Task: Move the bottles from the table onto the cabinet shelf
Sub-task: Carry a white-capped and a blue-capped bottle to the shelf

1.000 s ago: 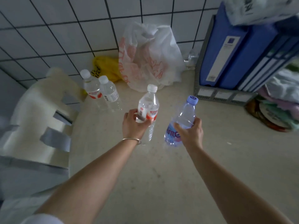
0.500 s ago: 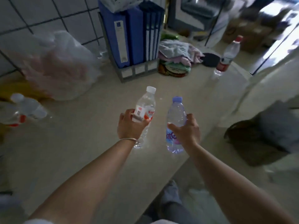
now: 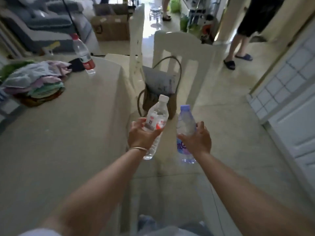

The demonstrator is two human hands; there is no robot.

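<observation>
Left hand: your left hand (image 3: 142, 135) gripped the white-capped bottle (image 3: 156, 123), fingers curled round its label — held in the air past the tabletop (image 3: 68, 126) edge.
Right hand: your right hand (image 3: 196, 140) wrapped the blue-capped bottle (image 3: 185, 123), upright, just beside the other.
Tabletop: a red-labelled bottle (image 3: 83, 54) stood near folded cloths (image 3: 34, 79).
Ahead: a white chair (image 3: 177, 53) carried a bag (image 3: 158, 92).

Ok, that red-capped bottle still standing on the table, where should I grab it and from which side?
Take the red-capped bottle round its clear body just above the red label, fingers wrapping from the near, open table side. It stands upright, though it looks tilted in the wide lens, and a dark item and the stack of folded cloths crowd its left. Both hands are full now, so free one first.
</observation>
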